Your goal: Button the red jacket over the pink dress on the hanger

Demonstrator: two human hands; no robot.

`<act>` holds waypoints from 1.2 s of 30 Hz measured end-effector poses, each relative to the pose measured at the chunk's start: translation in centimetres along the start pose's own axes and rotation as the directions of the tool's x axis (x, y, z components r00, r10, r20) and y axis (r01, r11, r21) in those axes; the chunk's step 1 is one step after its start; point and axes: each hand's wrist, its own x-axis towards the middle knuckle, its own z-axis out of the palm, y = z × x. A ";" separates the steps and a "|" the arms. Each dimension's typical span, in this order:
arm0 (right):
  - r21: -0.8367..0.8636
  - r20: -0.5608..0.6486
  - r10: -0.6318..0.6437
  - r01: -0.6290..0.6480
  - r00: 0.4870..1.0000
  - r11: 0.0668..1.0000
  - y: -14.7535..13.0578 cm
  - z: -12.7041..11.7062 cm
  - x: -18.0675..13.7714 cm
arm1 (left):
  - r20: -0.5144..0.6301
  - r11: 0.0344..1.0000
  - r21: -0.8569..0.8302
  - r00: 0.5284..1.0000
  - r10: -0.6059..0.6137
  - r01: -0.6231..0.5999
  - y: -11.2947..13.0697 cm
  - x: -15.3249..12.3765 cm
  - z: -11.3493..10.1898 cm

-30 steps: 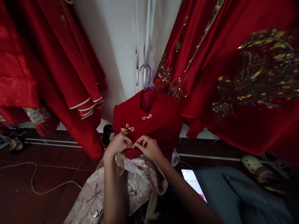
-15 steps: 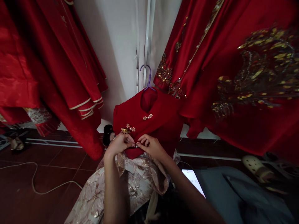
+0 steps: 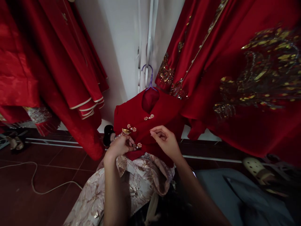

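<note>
A red sleeveless dress point(image 3: 164, 106) hangs from a purple hanger point(image 3: 150, 80) in front of me. Pearl-and-gold flower clasps sit on its front: an upper clasp point(image 3: 149, 117), a middle clasp point(image 3: 131, 128) and a lower clasp point(image 3: 138, 145). My left hand point(image 3: 121, 146) pinches the left end of the lower clasp against the cloth. Above and right of it, my right hand point(image 3: 166, 141) is raised off the dress, thumb and forefinger pressed together; anything between them is too small to see. A gold fringed ornament point(image 3: 126, 131) lies just above my left hand.
Red garments with pale piping point(image 3: 77, 81) hang at left, and gold-sequinned red garments point(image 3: 202, 78) at right. Patterned pale fabric point(image 3: 136, 185) covers my lap. A cable point(image 3: 35, 179) runs over the tiled floor. A clog point(image 3: 255, 168) lies at right beside a grey-blue surface point(image 3: 211, 185).
My right hand has left the lower clasp and moved up and to the right, fingertips still together. My left hand stays at the clasp. The lit phone is now mostly hidden by my right arm.
</note>
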 end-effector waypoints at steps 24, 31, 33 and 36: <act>-0.165 0.306 0.058 -0.007 0.950 0.986 3.5 3.2 -0.9 | -0.008 0.978 0.160 0.990 0.140 -0.137 0.9 1.2 1.0; -0.052 0.361 0.075 -0.060 0.929 0.997 2.6 0.7 0.1 | 0.019 0.931 -0.337 0.988 0.154 -0.139 0.8 1.1 1.0; -0.018 0.396 0.103 -0.104 0.913 0.994 2.3 -0.2 0.4 | 0.011 0.828 -0.553 0.993 0.114 -0.088 0.6 1.3 0.9; 0.014 0.469 0.117 -0.140 0.875 0.990 2.0 -0.7 0.4 | -0.065 0.623 -0.781 0.998 -0.018 -0.039 0.0 2.2 1.0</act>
